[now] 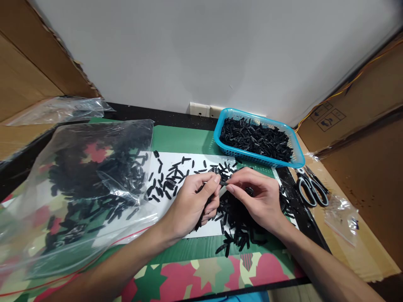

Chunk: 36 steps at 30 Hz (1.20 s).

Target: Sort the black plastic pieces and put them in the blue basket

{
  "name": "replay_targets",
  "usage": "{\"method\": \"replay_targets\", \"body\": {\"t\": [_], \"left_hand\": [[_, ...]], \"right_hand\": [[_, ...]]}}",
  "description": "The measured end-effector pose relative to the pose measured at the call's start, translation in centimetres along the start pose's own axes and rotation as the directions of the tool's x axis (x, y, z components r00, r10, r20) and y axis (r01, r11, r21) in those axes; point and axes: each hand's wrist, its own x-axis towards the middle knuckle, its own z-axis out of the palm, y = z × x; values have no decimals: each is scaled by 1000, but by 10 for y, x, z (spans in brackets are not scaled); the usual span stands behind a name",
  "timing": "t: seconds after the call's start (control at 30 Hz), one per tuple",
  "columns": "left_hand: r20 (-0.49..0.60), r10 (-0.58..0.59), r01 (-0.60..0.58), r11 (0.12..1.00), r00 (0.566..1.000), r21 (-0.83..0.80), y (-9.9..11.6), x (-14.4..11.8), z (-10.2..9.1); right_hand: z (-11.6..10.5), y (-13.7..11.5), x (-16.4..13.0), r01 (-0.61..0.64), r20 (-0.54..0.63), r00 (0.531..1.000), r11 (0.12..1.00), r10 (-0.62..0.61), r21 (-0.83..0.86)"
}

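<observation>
Between both hands a small black elongated piece (223,183) is pinched, over the white sheet (201,228). My left hand (197,201) is closed, thumb and forefinger on one end of that piece, with more black pieces partly hidden under its curled fingers. At the other end, the thumb and forefinger of my right hand (260,199) press together on it. Beneath my right hand lies a heap of similar black pieces (234,216). Looser black pieces (171,178) are scattered over the sheet to the left.
A blue plastic basket (260,158) full of black pieces stands at the back right. On the left lies a clear zip bag (103,176) with more pieces. Scissors (310,188) and a small clear bag (341,218) rest on cardboard at the right. A wall (201,54) rises behind.
</observation>
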Motion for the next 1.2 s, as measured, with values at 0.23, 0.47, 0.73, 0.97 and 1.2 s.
{"method": "replay_targets", "body": {"t": [0.23,0.47,0.73,0.97,1.2], "left_hand": [[31,-34,35,999,999,-41,0,0,0],[60,-114,120,986,992,-117,-1,0,1],[63,-143,150,982,988,-113,-3,-1,2],[31,-121,123,988,992,-90,-6,-1,3],[-38,-100,97,992,994,-84,-11,1,5]], "right_hand": [[0,0,-1,16,-1,1000,1000,-16,-21],[-13,-1,1,360,41,928,861,-371,-358],[-74,31,28,-170,-317,905,441,-285,-881],[-22,6,9,235,29,966,833,-255,-501],[7,-3,-3,223,277,946,958,-169,-177]]}}
